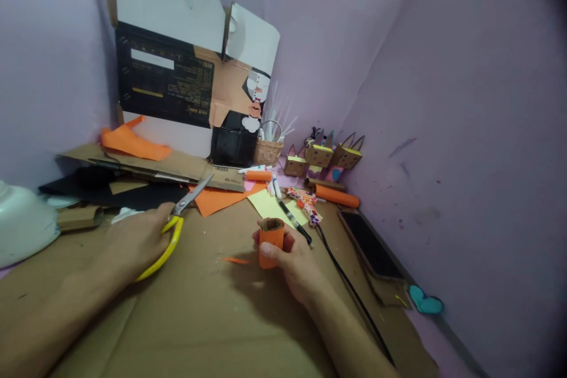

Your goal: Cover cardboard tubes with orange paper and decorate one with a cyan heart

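My left hand (pixel 140 237) is closed round the yellow handles of a pair of scissors (pixel 170 248), whose metal blades point up and away to the right. Above the middle of the cardboard surface, my right hand (pixel 290 257) grips a short cardboard tube wrapped in orange (pixel 271 251). Its open top end faces up, and the thumb lies across the front. A thin orange paper strip (pixel 235 260) lies on the cardboard between the two hands. The tube and the scissors are well apart.
Orange paper (pixel 217 199), yellow paper (pixel 264 205), a black pen (pixel 295 223) and a patterned glue gun (pixel 305 204) with a black cord lie beyond. A phone (pixel 372 245) is at right, a white rounded object (pixel 24 224) at left. Cardboard animal figures (pixel 319 155) stand behind.
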A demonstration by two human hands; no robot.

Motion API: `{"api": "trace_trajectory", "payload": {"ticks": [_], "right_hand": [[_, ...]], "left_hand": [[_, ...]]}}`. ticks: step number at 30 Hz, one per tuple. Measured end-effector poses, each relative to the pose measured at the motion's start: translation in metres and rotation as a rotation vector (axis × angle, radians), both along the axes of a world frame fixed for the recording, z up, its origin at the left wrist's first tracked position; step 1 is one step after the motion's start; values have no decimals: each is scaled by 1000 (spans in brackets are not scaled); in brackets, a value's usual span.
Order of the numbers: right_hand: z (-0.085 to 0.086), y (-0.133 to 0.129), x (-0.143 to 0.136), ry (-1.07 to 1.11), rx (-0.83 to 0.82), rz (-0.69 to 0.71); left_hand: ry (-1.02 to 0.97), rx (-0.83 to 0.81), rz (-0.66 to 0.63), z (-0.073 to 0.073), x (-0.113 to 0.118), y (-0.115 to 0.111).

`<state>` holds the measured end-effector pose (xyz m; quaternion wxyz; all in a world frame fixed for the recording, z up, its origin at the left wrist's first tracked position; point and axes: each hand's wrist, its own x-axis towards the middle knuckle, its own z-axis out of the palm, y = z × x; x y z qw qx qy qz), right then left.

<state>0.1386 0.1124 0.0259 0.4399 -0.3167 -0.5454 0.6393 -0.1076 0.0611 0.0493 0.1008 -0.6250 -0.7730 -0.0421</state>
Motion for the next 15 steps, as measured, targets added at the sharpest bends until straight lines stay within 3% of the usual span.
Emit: {"api": "trace_trajectory", "payload": {"ticks": [1, 5, 8, 12, 15], "right_hand": [[0, -1, 0, 26, -5, 33], [2, -4, 0, 50, 1, 81], [2, -3, 0, 79, 24, 76], [-2, 5, 2, 167, 28, -164], [-3, 12, 4, 217, -13, -368]], "left_hand": [[64, -17, 49, -2, -6, 2], [52, -59, 4, -10, -21, 5], [72, -79, 115, -9, -21, 7], [80, -135, 273, -9, -25, 7], [80, -128, 317, -9, -38, 4]]}}
